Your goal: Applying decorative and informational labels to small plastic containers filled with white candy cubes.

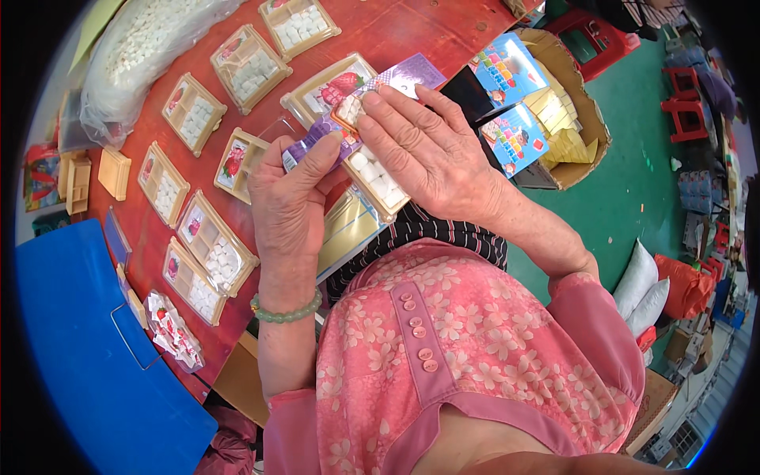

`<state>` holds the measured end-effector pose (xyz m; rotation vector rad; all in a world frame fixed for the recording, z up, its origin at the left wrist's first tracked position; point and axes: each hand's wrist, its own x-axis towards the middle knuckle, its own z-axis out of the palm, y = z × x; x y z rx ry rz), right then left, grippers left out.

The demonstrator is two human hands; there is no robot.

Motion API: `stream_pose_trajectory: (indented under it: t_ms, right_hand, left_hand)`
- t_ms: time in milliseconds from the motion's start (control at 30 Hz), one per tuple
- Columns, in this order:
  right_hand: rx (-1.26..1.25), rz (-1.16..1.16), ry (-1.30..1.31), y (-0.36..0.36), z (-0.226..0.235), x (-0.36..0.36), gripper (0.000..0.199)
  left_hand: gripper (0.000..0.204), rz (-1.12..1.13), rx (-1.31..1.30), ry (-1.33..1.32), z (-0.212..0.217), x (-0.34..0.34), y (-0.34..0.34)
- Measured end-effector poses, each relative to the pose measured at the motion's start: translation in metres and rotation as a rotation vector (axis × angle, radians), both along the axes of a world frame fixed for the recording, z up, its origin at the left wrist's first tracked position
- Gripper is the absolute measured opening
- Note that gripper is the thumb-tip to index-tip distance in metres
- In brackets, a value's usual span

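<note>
Pinching a purple sleeve (319, 129), the left hand (289, 190) flanked the right hand (434, 154), whose mostly close-set fingers half-hid a tray (393, 212); compartment trays (270, 92) crowded nearby.

Between the left fingers (321, 154) and right fingers (396, 131), a tray (378, 180) has a card (416, 71) across it. More trays (194, 115) lie on the desk (396, 28), to its left and beyond. Behind them, at far left, lies a bag (134, 63); a tub (172, 336) sits near left, beside a panel (95, 356). Right of the desk is a carton (598, 131); farther right, stools (685, 115) and, nearer, sacks (635, 285) are on the floor (586, 214).
</note>
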<state>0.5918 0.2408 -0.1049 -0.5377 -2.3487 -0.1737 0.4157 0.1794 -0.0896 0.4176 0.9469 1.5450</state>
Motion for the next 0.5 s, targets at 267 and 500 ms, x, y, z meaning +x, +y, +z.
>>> stream_pose_trajectory:
  t_ms: [267,500]
  right_hand:
    - [-0.076,0.054,-0.042,-0.006,0.003,0.004,0.049]
    - [-0.578,0.259,-0.064,-0.014,0.025,0.018,0.074]
  left_hand:
    - [0.013,0.074,0.034,0.065,0.0,0.003,-0.008]
    - [0.013,0.124,0.005,0.244,-0.004,-0.001,-0.018]
